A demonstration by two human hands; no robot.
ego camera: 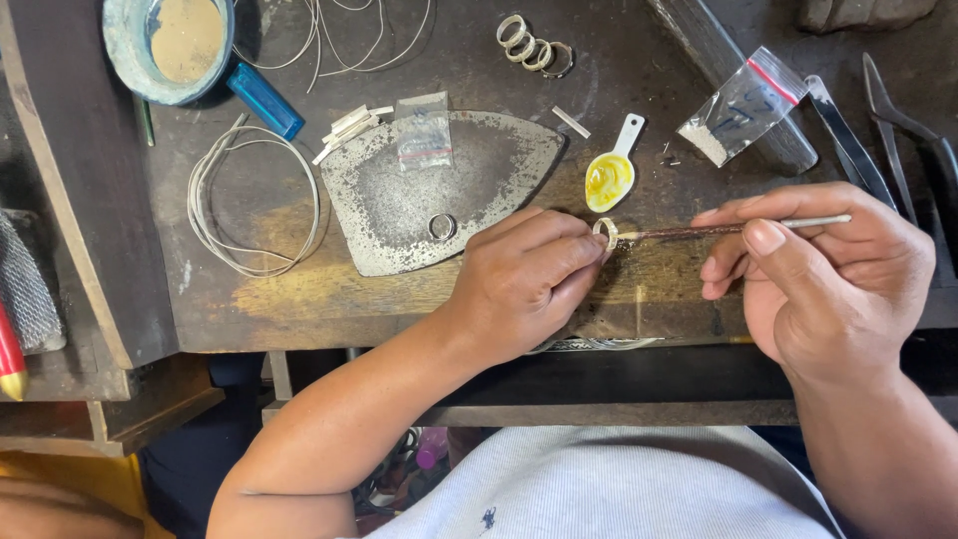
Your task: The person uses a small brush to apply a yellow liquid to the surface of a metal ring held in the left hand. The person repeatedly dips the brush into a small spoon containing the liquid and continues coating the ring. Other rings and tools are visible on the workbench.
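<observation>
I am looking down on a dark, scarred wooden workbench (299, 299), stained paler along its near edge. At its centre lies a flat, iron-shaped steel plate (399, 215) with a single finished ring (442, 227) resting on it and a small clear bag (424, 135) overlapping its top edge. At ten o'clock from the plate sits a round blue bowl (170, 45) of tan powder, with a blue lighter (264, 100) just beside it. A coil of silver wire (249, 200) lies at nine o'clock, short metal strips (349, 128) at eleven. At twelve o'clock a row of rings (534, 48) stands together. At two o'clock I see a small white spoon-shaped dish (611, 175) holding yellow liquid, and farther out a plastic bag with a red seal (743, 105). Pliers (898, 120) lie at the far right edge.

My left hand (524, 284) comes in from seven o'clock, knuckles up, fingers curled and pressed together, pinching a small ring (605, 233) by thumb and forefinger just off the plate's right tip, directly below the dish. My right hand (818, 269) enters from four o'clock, thumb and fingers closed on a thin metal tool (728, 229) held level, pointing toward nine o'clock; its tip touches the ring.
</observation>
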